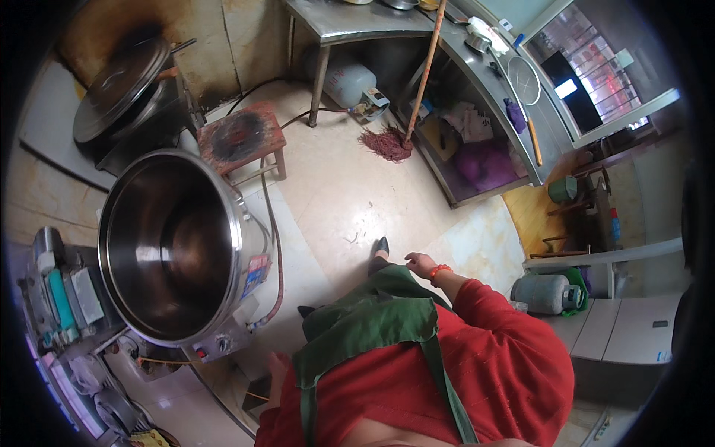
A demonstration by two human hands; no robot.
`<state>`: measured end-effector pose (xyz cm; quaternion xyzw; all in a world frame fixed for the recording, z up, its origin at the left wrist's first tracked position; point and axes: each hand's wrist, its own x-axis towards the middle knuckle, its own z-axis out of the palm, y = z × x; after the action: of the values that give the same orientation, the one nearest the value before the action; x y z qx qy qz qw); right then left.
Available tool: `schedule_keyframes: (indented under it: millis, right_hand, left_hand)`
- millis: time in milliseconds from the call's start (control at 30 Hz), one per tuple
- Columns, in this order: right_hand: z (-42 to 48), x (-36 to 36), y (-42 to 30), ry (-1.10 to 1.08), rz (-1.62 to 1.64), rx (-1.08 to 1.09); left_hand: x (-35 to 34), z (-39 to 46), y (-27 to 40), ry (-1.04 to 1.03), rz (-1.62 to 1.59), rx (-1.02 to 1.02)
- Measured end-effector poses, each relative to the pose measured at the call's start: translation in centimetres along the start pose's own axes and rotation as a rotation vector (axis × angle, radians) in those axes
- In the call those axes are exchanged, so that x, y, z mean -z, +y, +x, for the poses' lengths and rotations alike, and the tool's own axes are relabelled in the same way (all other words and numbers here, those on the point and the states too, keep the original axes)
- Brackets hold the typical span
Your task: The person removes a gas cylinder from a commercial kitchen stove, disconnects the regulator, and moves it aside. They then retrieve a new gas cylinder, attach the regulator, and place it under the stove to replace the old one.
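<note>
My right hand (422,264), with an orange-red bead bracelet (440,270) at the wrist, hangs out from my side over the tiled floor. Its fingers are loosely bent and apart, and I see nothing in them. My left hand (277,366) is low beside my green apron (363,329), blurred and partly hidden by my sleeve, so its fingers are unclear. Nearest to it is a large round stainless-steel cooking vat (173,251), uncovered, its inside stained brown. A control box with a knob (223,342) sits low on the vat's side.
A worn red wooden stool (243,134) stands beyond the vat, near a lidded pot (123,92). A gas hose (275,240) runs along the floor. A red mop (388,143) leans against the steel counter (505,84), which bears a wire skimmer (524,81). Gas cylinders (349,82) stand around.
</note>
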<state>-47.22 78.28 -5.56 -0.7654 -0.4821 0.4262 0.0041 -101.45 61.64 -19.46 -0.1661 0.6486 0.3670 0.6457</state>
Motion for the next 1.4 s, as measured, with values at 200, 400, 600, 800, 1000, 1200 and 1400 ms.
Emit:
schedule_keyframes:
  millis: [200,400,600,800,1000,1200,1400]
  right_hand:
    - [11.2,6.2,7.3,0.040,0.078,0.006]
    - [29.0,17.8,7.5,-0.173,-0.183,0.139]
    - [49.1,28.3,3.7,0.056,-0.556,0.342]
    - [66.9,33.6,-1.6,-0.043,-1.000,0.279]
    - [83.8,33.3,-3.5,-0.049,-1.100,0.549]
    - [97.9,29.1,-1.6,0.269,-1.362,0.935]
    - [99.0,28.2,-1.0,0.248,-1.209,0.946]
  left_hand:
    - [-9.5,-0.7,-7.3,0.023,1.050,-0.466]
    - [-20.7,0.1,-15.9,0.177,1.509,-0.557]
    - [-40.1,-2.6,-14.3,0.018,1.146,-0.537]
    - [-53.0,11.9,-14.3,0.129,0.120,-0.021]
    - [-73.2,16.4,-4.0,0.031,0.139,-0.297]
    - [-74.0,24.2,-4.5,0.180,0.098,-0.428]
    - [-72.0,24.9,-9.0,0.411,-0.042,-0.274]
